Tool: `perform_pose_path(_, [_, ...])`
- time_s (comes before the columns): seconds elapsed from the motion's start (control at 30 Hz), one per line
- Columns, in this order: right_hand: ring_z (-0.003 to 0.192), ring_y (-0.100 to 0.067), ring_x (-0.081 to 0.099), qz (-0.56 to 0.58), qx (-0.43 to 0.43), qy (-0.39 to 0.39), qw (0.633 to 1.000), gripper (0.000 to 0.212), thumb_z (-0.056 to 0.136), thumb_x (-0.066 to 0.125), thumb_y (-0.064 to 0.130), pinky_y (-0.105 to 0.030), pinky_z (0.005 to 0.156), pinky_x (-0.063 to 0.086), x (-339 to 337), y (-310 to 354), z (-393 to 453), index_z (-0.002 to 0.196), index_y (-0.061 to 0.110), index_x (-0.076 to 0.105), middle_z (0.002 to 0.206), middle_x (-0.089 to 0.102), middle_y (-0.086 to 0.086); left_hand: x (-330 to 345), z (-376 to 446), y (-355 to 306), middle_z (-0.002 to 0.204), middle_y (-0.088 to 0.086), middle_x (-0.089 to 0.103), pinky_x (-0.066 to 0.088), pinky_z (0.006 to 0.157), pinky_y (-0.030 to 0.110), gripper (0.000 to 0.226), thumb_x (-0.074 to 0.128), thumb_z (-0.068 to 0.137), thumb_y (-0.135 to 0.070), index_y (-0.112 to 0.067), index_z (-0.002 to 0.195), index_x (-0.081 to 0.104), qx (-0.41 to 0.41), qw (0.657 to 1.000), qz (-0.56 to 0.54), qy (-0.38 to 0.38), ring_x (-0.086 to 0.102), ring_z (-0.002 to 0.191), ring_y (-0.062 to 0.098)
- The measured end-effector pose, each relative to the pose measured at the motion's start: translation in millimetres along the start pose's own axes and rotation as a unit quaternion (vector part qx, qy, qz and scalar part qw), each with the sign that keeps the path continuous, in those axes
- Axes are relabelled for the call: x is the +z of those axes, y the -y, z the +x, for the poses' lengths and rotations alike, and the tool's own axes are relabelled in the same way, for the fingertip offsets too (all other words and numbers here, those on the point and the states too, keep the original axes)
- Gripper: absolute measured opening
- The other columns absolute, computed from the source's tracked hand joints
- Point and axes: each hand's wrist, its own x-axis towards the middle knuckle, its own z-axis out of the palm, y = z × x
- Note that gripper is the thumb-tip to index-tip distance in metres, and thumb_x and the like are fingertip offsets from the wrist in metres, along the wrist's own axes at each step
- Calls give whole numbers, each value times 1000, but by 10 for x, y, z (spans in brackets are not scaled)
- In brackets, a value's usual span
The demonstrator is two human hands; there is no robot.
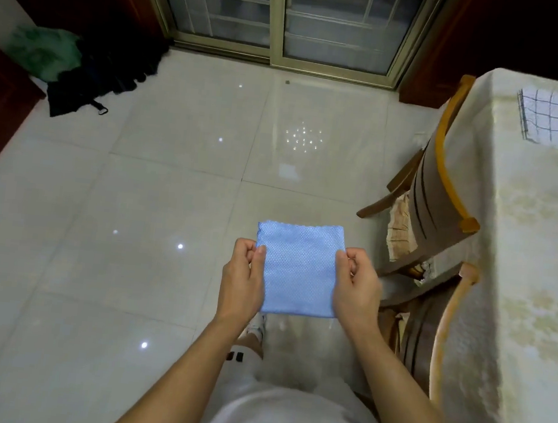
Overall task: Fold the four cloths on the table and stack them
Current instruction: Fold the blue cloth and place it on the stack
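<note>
A light blue cloth point(299, 268), folded into a small rectangle, is held flat in the air over the tiled floor, away from the table. My left hand point(242, 279) pinches its left edge between thumb and curled fingers. My right hand point(357, 288) pinches its right edge the same way. On the table point(522, 271) at the far right lies a folded white cloth with dark checks point(544, 117), apart from both hands. No other cloths show in this view.
Two wooden chairs point(434, 193) stand pushed against the table's left side, close to my right arm. A pile of dark and green items point(79, 66) lies on the floor at the far left. A sliding glass door point(277, 14) is straight ahead.
</note>
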Motion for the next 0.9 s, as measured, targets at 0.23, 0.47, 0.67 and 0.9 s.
perform_pose_path(0.23, [68, -6, 55, -26, 14, -17, 999, 16, 102, 50, 28, -18, 57, 37, 419, 496, 732, 91, 18, 57, 71, 58, 7, -259, 953, -256, 67, -8, 45, 32, 52, 19, 22, 42, 103, -34, -22, 85, 43, 16, 1000, -11, 16, 41, 55, 2])
perform_pose_path(0.47, [68, -8, 53, -19, 23, -37, 999, 17, 102, 50, 28, -18, 55, 36, 699, 680, 1237, 90, 18, 58, 68, 56, 3, -291, 1650, -372, 65, -9, 44, 33, 54, 23, 22, 44, 103, -34, -24, 83, 43, 5, 999, -13, 37, 40, 54, 3])
perform_pose_path(0.67, [69, -8, 56, -6, 50, -54, 997, 18, 102, 49, 33, -25, 60, 43, 779, 759, 1780, 93, 22, 58, 74, 58, 7, -134, 2177, -604, 65, -6, 45, 33, 54, 25, 22, 44, 103, -33, -20, 85, 45, 8, 998, -6, 57, 39, 53, 3])
perform_pose_path(0.9, [70, -4, 56, 12, 59, -52, 997, 20, 103, 48, 32, -21, 57, 40, 834, 811, 2575, 92, 18, 58, 72, 58, 5, 149, 2924, -913, 63, -8, 43, 32, 54, 27, 22, 44, 103, -33, -22, 83, 44, 20, 998, 9, 63, 37, 51, 3])
